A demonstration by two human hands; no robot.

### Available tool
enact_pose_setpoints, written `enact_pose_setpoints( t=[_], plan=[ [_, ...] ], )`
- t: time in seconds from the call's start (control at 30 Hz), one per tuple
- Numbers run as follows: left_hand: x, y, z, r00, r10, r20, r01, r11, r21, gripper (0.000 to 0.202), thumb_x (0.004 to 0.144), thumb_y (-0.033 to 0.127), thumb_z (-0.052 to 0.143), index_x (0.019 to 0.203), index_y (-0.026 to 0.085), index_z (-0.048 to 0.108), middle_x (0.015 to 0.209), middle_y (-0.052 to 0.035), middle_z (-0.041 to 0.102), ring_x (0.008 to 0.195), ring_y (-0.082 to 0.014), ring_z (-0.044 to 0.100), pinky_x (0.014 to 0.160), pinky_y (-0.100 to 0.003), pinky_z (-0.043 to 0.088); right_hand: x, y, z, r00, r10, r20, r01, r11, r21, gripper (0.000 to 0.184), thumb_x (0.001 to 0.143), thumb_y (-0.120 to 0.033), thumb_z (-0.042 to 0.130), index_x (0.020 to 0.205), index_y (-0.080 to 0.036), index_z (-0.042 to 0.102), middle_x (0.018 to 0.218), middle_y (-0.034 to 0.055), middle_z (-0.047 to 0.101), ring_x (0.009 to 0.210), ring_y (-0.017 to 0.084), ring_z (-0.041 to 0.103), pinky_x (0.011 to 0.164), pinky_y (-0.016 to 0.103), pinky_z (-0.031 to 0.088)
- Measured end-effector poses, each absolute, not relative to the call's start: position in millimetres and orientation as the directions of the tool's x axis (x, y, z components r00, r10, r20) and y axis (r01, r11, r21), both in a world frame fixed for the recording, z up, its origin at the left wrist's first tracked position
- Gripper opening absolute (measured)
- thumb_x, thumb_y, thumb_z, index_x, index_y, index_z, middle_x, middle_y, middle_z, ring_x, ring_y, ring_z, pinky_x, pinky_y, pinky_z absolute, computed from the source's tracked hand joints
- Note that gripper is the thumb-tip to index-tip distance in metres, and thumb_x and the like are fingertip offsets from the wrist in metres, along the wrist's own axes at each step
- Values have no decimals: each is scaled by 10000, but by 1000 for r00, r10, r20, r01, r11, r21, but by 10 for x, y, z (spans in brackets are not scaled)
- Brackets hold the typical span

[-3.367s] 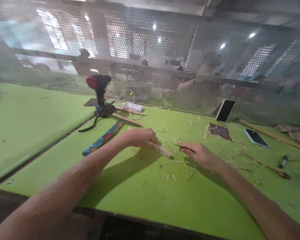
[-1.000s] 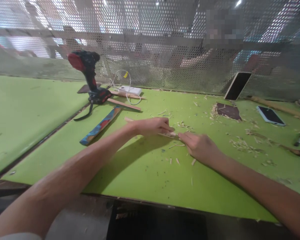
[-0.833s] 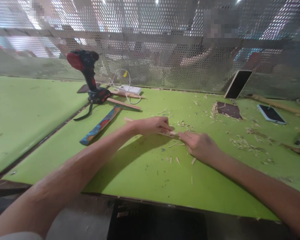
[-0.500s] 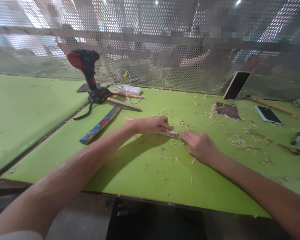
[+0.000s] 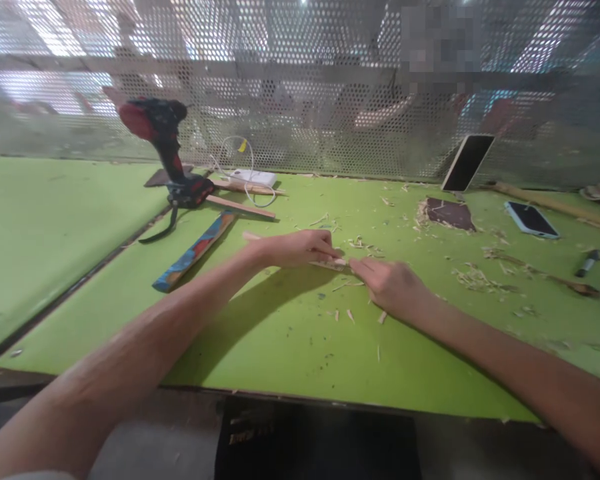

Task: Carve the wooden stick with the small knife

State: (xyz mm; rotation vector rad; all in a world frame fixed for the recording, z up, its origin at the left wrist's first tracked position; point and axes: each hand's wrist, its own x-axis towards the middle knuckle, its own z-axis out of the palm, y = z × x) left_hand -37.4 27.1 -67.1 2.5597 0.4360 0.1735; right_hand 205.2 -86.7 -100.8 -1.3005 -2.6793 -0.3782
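Note:
My left hand [image 5: 295, 247] is closed round a thin wooden stick [image 5: 250, 236] whose far end pokes out behind the hand; its near end shows between my two hands. My right hand [image 5: 391, 287] is closed just right of that end, fingertips meeting the stick; what it grips is hidden. Both hands rest low over the green table [image 5: 280, 347], among wood shavings [image 5: 360, 244].
A red and black cordless drill [image 5: 165, 153] stands at the back left beside a white power bank [image 5: 253, 177] with cable and a painted wooden strip [image 5: 195, 250]. Two phones [image 5: 531, 219] lie or lean at the back right near sandpaper [image 5: 447, 213]. Perforated metal screen behind.
My hands have come together since 3.4 s ago, the right closing in on the stick's end. Over the last second they hardly moved; the view shifted slightly.

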Motion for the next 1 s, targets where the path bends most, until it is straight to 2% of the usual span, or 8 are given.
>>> enact_pose_setpoints(
  t=[0.1,0.3,0.5,0.67,0.8,1.0],
  plan=[
    [-373,272,-668,942,333,31,267,-805,529,370,1053,299,490,1294,183,746,1030,-88,603,877,-161,585,808,-252,437,2056,-840,-1023,-618,752,230,785,605,129,482,907,93,371,1230,-50,699,885,113,778,527,113,623,417,206,462],
    [-389,292,-699,943,330,38,254,-790,558,368,1053,367,503,1273,218,757,1021,-80,624,862,-160,590,783,-250,435,2034,-814,-1024,-626,742,240,779,610,146,421,925,87,394,1165,-48,712,817,89,762,503,100,598,406,190,442],
    [-402,303,-735,936,346,60,253,-783,568,383,1057,392,503,1294,218,748,1055,-86,630,872,-157,596,795,-259,442,2064,-859,-1006,-624,725,292,779,606,159,381,938,48,402,1116,-52,724,764,63,743,446,87,542,359,187,351],
    [-398,289,-710,936,350,39,270,-784,558,366,1047,344,521,1298,203,747,1035,-84,626,856,-156,582,775,-255,428,2066,-873,-978,-606,748,271,795,578,183,391,940,41,396,1117,-49,733,753,68,738,445,90,539,354,187,313],
    [-401,292,-712,936,348,55,257,-781,569,367,1049,354,516,1289,204,750,1029,-83,624,859,-158,587,777,-257,436,2007,-856,-971,-629,742,234,777,588,226,427,934,55,383,1157,-49,732,741,70,739,403,84,483,341,196,260],
    [-396,304,-718,940,336,68,239,-784,573,363,1041,353,531,1282,196,752,1046,-87,618,884,-162,601,819,-261,453,2047,-838,-1033,-612,701,366,784,598,165,370,968,-14,398,1060,-52,754,693,65,710,467,107,552,385,200,353]
  ],
)
